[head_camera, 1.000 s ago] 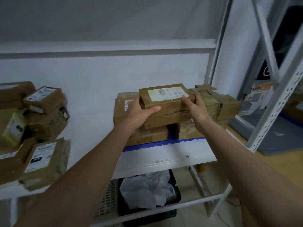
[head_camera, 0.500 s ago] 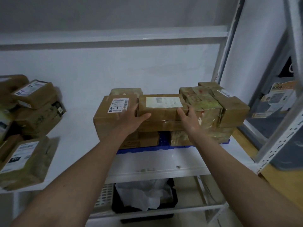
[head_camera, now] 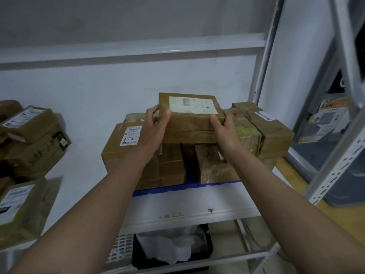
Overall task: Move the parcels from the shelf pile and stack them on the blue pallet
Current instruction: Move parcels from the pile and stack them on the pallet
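While both hands grip it, a flat brown cardboard parcel (head_camera: pixel 190 113) with a pale rectangular label on top sits tilted over the stack on the blue pallet (head_camera: pixel 167 189); whether it touches the parcels beneath cannot be told. The left hand (head_camera: pixel 154 129) has its fingers (head_camera: pixel 165 115) curled round the near left corner; the right hand (head_camera: pixel 225 129) clamps the near right edge. Below, taped brown boxes crowd the ribbed plastic pallet, one large box (head_camera: pixel 120 147) bearing a white label with handwritten digits. The shelf pile (head_camera: pixel 29 147) of crumpled, labelled parcels lies well apart at left. Under the white metal shelf (head_camera: pixel 193 208), a black crate (head_camera: pixel 205 252) holds crumpled white plastic, beside a perforated white basket (head_camera: pixel 120 248).
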Demonstrator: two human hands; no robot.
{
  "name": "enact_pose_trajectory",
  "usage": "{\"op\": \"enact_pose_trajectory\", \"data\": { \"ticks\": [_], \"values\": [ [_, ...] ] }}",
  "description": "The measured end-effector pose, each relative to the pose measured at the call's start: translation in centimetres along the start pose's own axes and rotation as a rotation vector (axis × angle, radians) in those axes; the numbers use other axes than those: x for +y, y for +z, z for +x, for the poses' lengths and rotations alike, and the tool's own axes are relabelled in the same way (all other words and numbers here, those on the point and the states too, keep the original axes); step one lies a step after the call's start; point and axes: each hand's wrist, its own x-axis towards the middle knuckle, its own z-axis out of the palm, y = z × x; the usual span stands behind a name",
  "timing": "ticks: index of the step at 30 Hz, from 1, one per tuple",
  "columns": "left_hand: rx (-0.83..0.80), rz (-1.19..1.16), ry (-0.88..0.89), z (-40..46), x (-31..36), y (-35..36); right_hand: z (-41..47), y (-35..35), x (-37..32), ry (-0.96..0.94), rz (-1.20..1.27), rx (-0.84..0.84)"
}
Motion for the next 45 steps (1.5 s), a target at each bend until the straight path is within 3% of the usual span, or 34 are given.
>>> {"op": "enact_pose_trajectory", "data": {
  "ticks": [7,18,33,45],
  "values": [
    [-0.021,-0.218,-0.093,4.1,2.2,0.3,3.4,-0.4,-3.1,-0.070,-0.118,0.027],
    [-0.060,-0.386,-0.142,12.1,1.5,4.0,10.2,-1.8,-4.6,-0.027,-0.287,0.051],
    [0.010,-0.338,-0.190,23.0,-2.3,11.9,25.6,-6.4,-1.2,-0.003,-0.504,-0.104],
    [-0.148,-0.363,-0.399,24.8,-7.5,16.1,30.3,-9.0,3.8,0.112,-0.881,-0.301]
  ]
}}
